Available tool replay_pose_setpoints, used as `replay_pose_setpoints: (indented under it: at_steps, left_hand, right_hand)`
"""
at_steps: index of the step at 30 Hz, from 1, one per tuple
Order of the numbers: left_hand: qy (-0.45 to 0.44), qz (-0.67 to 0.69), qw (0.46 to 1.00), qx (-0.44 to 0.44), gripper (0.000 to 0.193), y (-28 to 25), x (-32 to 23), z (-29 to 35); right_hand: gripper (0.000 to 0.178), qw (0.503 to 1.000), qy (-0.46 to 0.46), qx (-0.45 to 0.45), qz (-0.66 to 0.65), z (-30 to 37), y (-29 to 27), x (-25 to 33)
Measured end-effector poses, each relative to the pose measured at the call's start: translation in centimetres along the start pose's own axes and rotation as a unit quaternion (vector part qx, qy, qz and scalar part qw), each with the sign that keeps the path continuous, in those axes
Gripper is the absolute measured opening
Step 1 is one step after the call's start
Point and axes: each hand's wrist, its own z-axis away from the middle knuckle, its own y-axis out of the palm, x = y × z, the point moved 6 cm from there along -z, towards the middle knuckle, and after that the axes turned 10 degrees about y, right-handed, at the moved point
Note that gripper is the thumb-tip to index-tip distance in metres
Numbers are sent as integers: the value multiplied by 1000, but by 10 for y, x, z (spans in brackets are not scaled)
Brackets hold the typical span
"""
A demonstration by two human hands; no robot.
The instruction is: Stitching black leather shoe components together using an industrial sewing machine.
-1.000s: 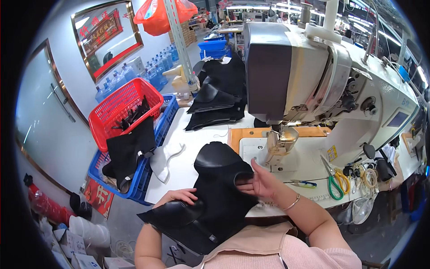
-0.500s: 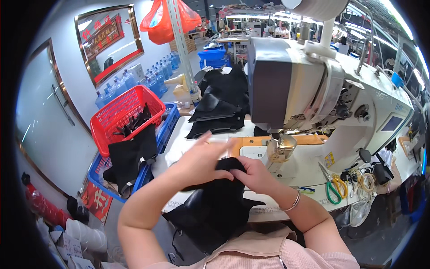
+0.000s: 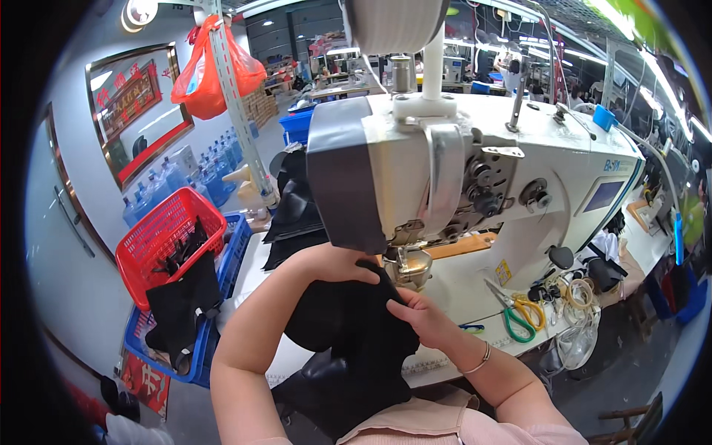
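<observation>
A black fabric piece (image 3: 348, 334) lies on the white sewing table (image 3: 460, 293) and hangs over its front edge toward me. My left hand (image 3: 337, 263) presses its far edge just left of the presser foot (image 3: 408, 267). My right hand (image 3: 419, 317) pinches the fabric's right edge in front of the needle. The white sewing machine (image 3: 475, 170) looms directly above both hands.
Green-handled scissors (image 3: 515, 315) and rubber bands lie right of my hands. A stack of black pieces (image 3: 297, 215) sits at the table's far left. A red basket (image 3: 167, 241) rests on a blue crate (image 3: 222, 282) to the left, black fabric draped over both.
My head has moved closer to the machine. Both hands slid the black fabric forward from the table's front edge up to the presser foot.
</observation>
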Motion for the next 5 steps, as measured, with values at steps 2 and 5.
replay_pose_setpoints:
  at_steps: [2,5]
  left_hand:
    - [23,47,998,-33,42,-18,-23,2]
    - [176,38,979,-94,52,-35,-23,-16]
  right_hand:
    - [23,1000,-15,-1,-10,1,0,10]
    - [23,997,45,-31,-56,-5,-17,12]
